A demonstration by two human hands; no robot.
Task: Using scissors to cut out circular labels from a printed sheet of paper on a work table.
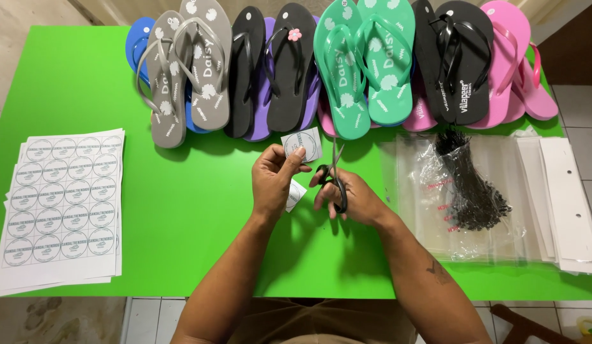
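Note:
My left hand [275, 178] pinches a small square paper label [302, 144] with a round printed mark, held up above the green table [181, 210]. A second piece of the same paper [296, 193] hangs below my left palm. My right hand [347, 197] grips black-handled scissors [336, 171], blades pointing up and standing right beside the label's right edge. Both hands hover over the middle of the table, just in front of the row of flip-flops.
A stack of white sheets with round printed labels [63, 204] lies at the left. Pairs of flip-flops, grey [187, 70], black [289, 64], teal [366, 60], black [458, 64] and pink [515, 60], line the far edge. Clear plastic bags [499, 210], black tag ties [471, 185] and white card strips [570, 197] lie at the right.

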